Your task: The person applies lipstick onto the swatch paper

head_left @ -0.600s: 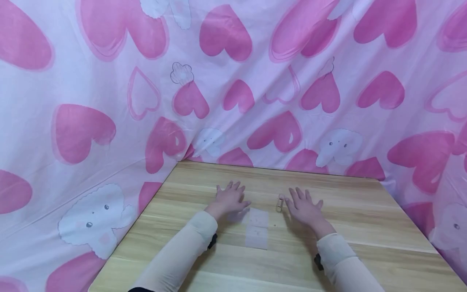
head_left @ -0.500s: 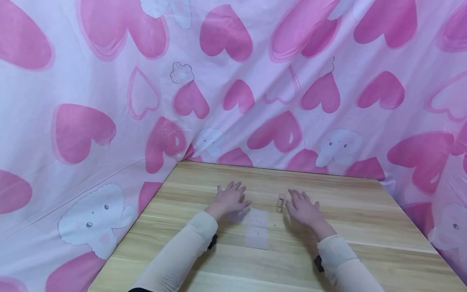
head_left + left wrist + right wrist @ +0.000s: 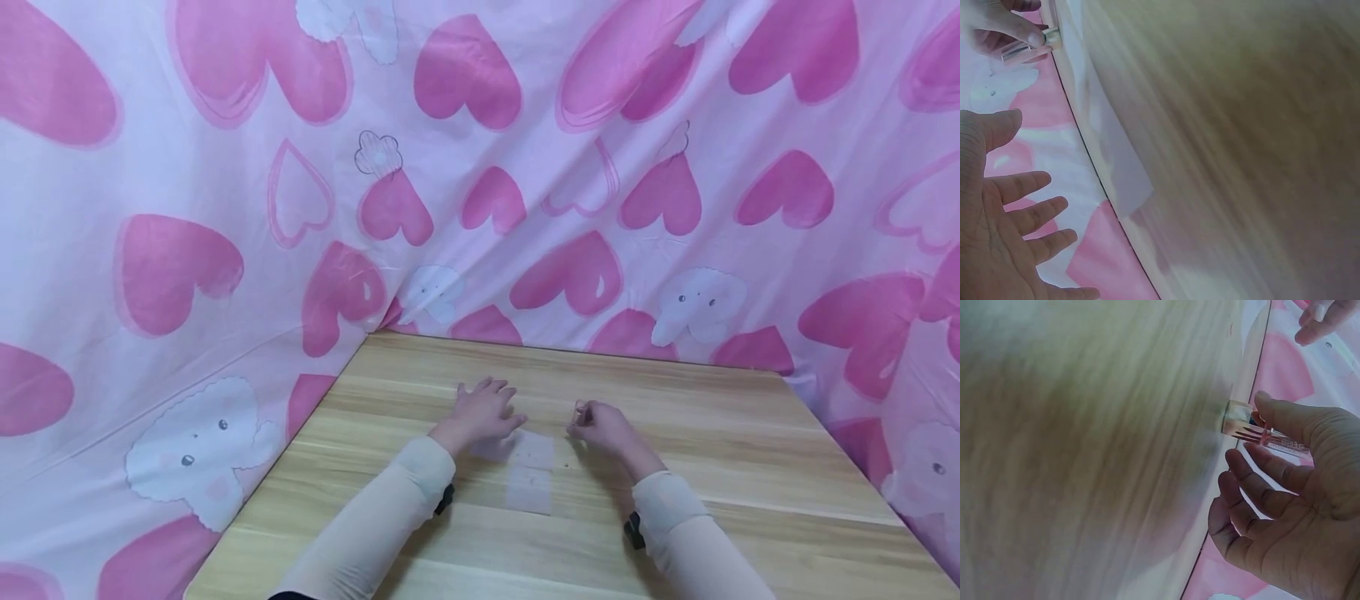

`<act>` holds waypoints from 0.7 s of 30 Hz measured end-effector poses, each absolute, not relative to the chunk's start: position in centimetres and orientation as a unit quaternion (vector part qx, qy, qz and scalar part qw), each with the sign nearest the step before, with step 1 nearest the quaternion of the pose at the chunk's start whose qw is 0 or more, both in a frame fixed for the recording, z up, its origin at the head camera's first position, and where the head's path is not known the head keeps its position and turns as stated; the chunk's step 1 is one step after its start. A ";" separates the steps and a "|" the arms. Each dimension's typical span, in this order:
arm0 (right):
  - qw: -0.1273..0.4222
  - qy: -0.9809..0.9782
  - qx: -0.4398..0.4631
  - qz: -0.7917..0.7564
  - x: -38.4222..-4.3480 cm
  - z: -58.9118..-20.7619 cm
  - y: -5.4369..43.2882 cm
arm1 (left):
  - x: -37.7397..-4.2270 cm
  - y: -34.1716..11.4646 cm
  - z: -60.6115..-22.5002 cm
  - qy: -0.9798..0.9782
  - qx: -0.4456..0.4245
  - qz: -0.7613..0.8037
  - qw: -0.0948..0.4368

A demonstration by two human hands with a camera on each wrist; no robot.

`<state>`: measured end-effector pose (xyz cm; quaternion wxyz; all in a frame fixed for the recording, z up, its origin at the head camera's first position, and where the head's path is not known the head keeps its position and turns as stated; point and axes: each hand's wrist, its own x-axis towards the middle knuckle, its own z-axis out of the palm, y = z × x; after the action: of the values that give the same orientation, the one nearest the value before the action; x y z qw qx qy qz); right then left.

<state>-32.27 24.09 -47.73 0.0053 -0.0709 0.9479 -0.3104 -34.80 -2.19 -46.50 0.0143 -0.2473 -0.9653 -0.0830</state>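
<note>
Right hand (image 3: 606, 427) has moved inward, pinching one clear tube (image 3: 1242, 429); left hand (image 3: 481, 412) spreads five fingers (image 3: 1036, 216).

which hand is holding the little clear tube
The right hand: it pinches the clear tube, while the left hand, spread open, holds nothing.

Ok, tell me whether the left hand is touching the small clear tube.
Apart. The head view shows bare tabletop between the left hand and the small clear tube, which is over at the right hand.
</note>
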 end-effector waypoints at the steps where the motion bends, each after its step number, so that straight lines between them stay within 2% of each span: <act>1: 0.005 0.948 -0.072 -0.309 -32.3 -47.8 24.1 | -34.8 -2.1 -46.4 -0.965 -0.248 -0.082 0.016; 10: -0.009 0.944 -0.084 -0.319 -32.4 -48.0 24.2 | -34.6 -0.7 -45.9 -0.959 -0.266 -0.085 0.041; 21: -0.072 0.941 -0.163 -0.286 -31.6 -46.2 22.8 | -33.6 1.8 -44.0 -0.923 -0.350 -0.116 0.109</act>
<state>-31.58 22.79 -46.20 -0.0719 -0.1631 0.9414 -0.2864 -33.64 1.83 -43.99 0.1085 -0.3495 -0.9234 -0.1160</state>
